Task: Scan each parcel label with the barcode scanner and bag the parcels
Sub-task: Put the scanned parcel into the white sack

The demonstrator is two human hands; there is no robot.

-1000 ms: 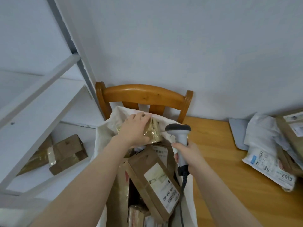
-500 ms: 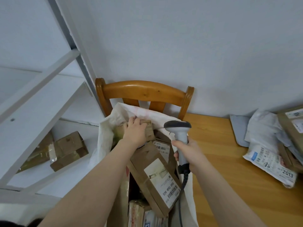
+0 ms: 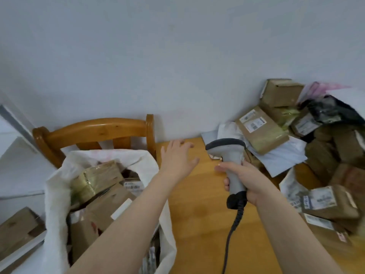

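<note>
**Left hand** (image 3: 177,158): held open over the far part of the desk (image 3: 199,210), fingers straight and spread, nothing held. It is placed between the chair post and the scanner head. Whether the desk is touched cannot be told.

**Right hand** (image 3: 250,181): wrapped round the handle of the barcode scanner (image 3: 229,155), which is held upright above the desk. A dark cable (image 3: 234,228) is seen hanging from the base of the handle toward the near edge.

**Bag** (image 3: 57,194): white and open-mouthed, set on a wooden chair (image 3: 94,131) just left of the desk. Several parcels are contained in it. A tape-wrapped parcel (image 3: 98,177) is seen uppermost, with a brown labelled box (image 3: 110,202) below and beside it.

**Parcel pile**: heaped at the right end of the desk, against the wall.
- A plain cardboard box (image 3: 281,92) is seen at the back.
- A flat brown parcel (image 3: 262,133) is laid with its barcode label facing up.
- A white mailer (image 3: 284,157) is partly covered by the flat brown parcel.
- A near labelled box (image 3: 329,202) is found at the lower right, its print too blurred to be read.

**Shelf** (image 3: 23,252): white, at far left, with a brown carton (image 3: 17,226) stored on it.
</note>
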